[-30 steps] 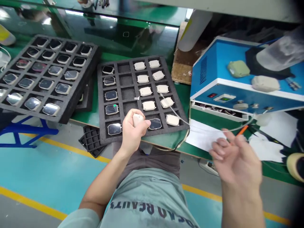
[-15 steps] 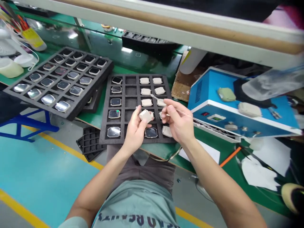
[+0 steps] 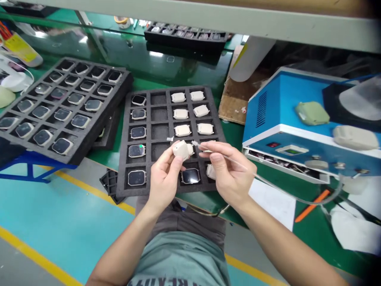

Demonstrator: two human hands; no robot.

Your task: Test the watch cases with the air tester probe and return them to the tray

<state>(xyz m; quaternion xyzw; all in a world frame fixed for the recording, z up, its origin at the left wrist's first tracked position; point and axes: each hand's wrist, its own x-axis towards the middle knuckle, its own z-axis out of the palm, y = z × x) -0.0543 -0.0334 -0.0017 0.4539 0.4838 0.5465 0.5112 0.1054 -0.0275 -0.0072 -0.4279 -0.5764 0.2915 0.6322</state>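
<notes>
My left hand (image 3: 165, 171) grips a cream watch case (image 3: 180, 151) between thumb and fingers, above the black foam tray (image 3: 122, 167). My right hand (image 3: 230, 169) pinches a thin clear tube (image 3: 238, 163), whose pale tip (image 3: 195, 143) points at the case from the right. A small gap seems to separate tip and case. Beneath the hands, the tray holds cream watch cases (image 3: 182, 130) on the right and dark-screened watches (image 3: 138, 132) in the left column. One watch (image 3: 190, 176) lies face up in the front row. A small whitish piece (image 3: 170, 139) shows just beyond my left hand.
A blue machine (image 3: 264, 119) stands to the right, with a green watch case (image 3: 312, 113) and a beige one (image 3: 355, 137) on top. Another foam tray (image 3: 74, 153) of watches sits at the left. White paper (image 3: 275, 204) and an orange stick (image 3: 312, 205) lie by my right arm.
The tube's tip has dropped and now sits closer to the watch case. My left hand still holds the case, turned slightly. The whole view has shifted nearer the bench.
</notes>
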